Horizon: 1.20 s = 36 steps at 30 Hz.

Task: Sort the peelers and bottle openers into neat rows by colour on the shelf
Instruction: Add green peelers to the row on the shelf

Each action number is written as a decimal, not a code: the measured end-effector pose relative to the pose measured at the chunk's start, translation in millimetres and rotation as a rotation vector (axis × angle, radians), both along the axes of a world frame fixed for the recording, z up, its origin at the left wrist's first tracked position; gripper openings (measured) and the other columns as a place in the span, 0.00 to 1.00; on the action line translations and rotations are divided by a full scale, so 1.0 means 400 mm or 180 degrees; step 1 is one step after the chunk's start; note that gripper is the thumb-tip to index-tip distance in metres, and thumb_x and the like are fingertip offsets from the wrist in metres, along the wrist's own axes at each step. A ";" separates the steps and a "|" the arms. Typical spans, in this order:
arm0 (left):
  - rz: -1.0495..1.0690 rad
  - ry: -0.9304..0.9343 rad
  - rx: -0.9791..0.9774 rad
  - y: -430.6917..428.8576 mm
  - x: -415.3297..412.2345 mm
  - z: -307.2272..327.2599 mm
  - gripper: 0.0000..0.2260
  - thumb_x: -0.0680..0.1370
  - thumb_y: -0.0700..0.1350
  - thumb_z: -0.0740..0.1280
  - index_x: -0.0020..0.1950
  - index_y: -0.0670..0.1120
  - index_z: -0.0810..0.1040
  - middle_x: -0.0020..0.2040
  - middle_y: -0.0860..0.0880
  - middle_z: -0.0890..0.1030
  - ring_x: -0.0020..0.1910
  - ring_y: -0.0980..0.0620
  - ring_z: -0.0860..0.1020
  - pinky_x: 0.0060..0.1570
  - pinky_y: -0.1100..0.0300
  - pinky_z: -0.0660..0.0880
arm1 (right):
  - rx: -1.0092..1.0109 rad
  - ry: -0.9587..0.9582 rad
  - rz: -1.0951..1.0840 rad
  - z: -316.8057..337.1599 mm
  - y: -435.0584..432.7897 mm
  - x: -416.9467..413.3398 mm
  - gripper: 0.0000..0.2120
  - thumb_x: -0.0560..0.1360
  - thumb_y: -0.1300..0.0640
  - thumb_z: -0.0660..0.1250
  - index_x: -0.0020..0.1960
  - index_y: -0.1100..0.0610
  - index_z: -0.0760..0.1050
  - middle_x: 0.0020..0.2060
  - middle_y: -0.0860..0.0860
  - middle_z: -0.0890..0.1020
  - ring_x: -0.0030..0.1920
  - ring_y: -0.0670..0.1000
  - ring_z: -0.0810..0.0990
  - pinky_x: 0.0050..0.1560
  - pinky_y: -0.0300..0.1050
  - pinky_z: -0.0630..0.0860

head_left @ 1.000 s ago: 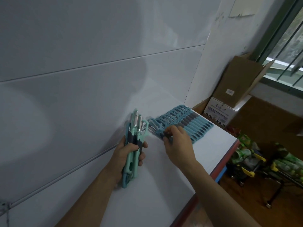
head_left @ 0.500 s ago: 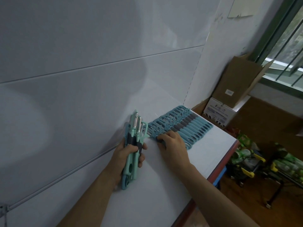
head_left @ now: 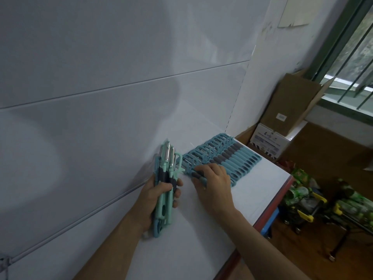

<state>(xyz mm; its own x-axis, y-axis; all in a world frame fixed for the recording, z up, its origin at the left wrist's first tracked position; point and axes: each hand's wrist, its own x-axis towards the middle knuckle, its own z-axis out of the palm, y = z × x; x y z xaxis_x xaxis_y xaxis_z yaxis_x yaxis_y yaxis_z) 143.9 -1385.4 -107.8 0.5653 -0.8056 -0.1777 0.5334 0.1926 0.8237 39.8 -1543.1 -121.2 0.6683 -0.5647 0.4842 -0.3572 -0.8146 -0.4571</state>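
Note:
My left hand (head_left: 159, 196) is closed around a bundle of mint-green and blue peelers (head_left: 166, 172), held upright with the metal blades pointing up at the wall. To its right, a neat row of blue peelers with grey grips (head_left: 228, 156) lies flat on the white shelf (head_left: 258, 190), running toward the far right corner. My right hand (head_left: 214, 180) rests palm down on the near end of that row, fingertips pinching the grey grip of the nearest blue peeler (head_left: 198, 175).
A white panelled wall (head_left: 121, 77) rises right behind the shelf. The shelf's red front edge (head_left: 272, 205) drops to a wooden floor. Cardboard boxes (head_left: 290, 110) stand beyond the shelf's right end, and green packaged goods (head_left: 302, 188) lie on the floor.
My right hand has slid left and toward me along the row's near end and now grips the last blue peeler there. My left hand has held its bundle steady.

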 end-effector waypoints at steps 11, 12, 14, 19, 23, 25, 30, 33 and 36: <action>-0.0433 -0.1627 -0.0231 -0.042 -0.084 0.030 0.41 0.72 0.21 0.64 0.80 0.47 0.57 0.64 0.44 0.78 0.66 0.45 0.79 0.58 0.53 0.79 | 0.2434 -0.0882 0.0632 0.142 0.126 -0.027 0.18 0.64 0.58 0.84 0.42 0.52 0.75 0.34 0.44 0.76 0.37 0.46 0.74 0.36 0.42 0.77; -0.0562 -0.1477 -0.0305 -0.038 -0.078 0.028 0.43 0.71 0.22 0.62 0.81 0.49 0.55 0.66 0.43 0.78 0.66 0.43 0.78 0.58 0.49 0.79 | 0.2438 -0.0770 0.0632 0.146 0.116 -0.030 0.19 0.62 0.57 0.84 0.42 0.51 0.75 0.35 0.45 0.77 0.38 0.47 0.75 0.37 0.43 0.78; -0.0656 -0.0755 -0.0434 -0.032 -0.073 0.032 0.45 0.68 0.26 0.57 0.81 0.56 0.56 0.69 0.43 0.77 0.68 0.41 0.77 0.61 0.47 0.78 | 0.2375 -0.0499 0.0596 0.149 0.094 -0.036 0.20 0.61 0.56 0.85 0.43 0.51 0.76 0.36 0.47 0.79 0.39 0.50 0.77 0.38 0.45 0.79; -0.0288 0.0532 -0.0828 -0.044 -0.072 0.038 0.34 0.73 0.36 0.60 0.77 0.58 0.67 0.69 0.38 0.78 0.62 0.39 0.80 0.55 0.47 0.81 | 0.2026 -0.0320 0.0370 0.111 0.087 -0.048 0.13 0.69 0.55 0.81 0.45 0.47 0.78 0.36 0.48 0.80 0.39 0.48 0.78 0.36 0.41 0.78; 0.0153 0.0420 -0.0317 -0.060 -0.068 0.027 0.23 0.81 0.39 0.64 0.75 0.54 0.70 0.63 0.36 0.81 0.59 0.35 0.82 0.55 0.42 0.81 | 0.2461 -0.0648 0.0222 0.077 0.093 -0.047 0.04 0.75 0.56 0.76 0.45 0.53 0.81 0.35 0.52 0.82 0.35 0.50 0.80 0.37 0.43 0.80; 0.0378 0.0167 -0.0034 -0.057 -0.067 0.020 0.24 0.76 0.41 0.72 0.71 0.52 0.74 0.60 0.38 0.83 0.56 0.36 0.83 0.54 0.42 0.81 | 0.3246 -0.0861 0.0377 0.081 0.091 -0.049 0.03 0.78 0.59 0.73 0.47 0.59 0.82 0.38 0.56 0.84 0.38 0.54 0.82 0.41 0.48 0.81; 0.0542 -0.0060 0.0344 -0.050 -0.059 0.005 0.24 0.76 0.31 0.71 0.68 0.49 0.73 0.51 0.42 0.85 0.41 0.46 0.82 0.35 0.52 0.79 | 0.3188 -0.0941 0.0168 0.091 0.058 -0.051 0.02 0.79 0.59 0.71 0.48 0.58 0.81 0.36 0.53 0.83 0.36 0.52 0.80 0.39 0.44 0.79; 0.0507 -0.0062 0.0276 -0.044 -0.051 0.008 0.20 0.78 0.28 0.64 0.65 0.46 0.73 0.46 0.40 0.82 0.34 0.45 0.78 0.30 0.55 0.75 | 0.1874 -0.0262 -0.0011 0.079 0.043 -0.053 0.03 0.77 0.58 0.73 0.47 0.52 0.80 0.35 0.49 0.82 0.36 0.46 0.79 0.37 0.35 0.75; 0.0411 -0.0067 0.0208 -0.036 -0.049 0.010 0.17 0.79 0.28 0.60 0.63 0.45 0.74 0.43 0.39 0.80 0.30 0.45 0.76 0.28 0.55 0.74 | 0.1665 0.0384 0.0131 0.071 0.048 -0.064 0.06 0.78 0.57 0.72 0.51 0.48 0.77 0.40 0.45 0.82 0.40 0.42 0.79 0.38 0.31 0.74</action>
<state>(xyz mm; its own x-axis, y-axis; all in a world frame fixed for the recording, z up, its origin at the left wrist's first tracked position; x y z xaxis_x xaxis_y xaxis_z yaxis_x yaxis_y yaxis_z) 124.2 -1399.9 -104.0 0.6676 -0.7130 -0.2142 0.4900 0.2041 0.8475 14.1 -1524.1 -92.8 0.7284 -0.6822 0.0636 -0.4049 -0.5034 -0.7633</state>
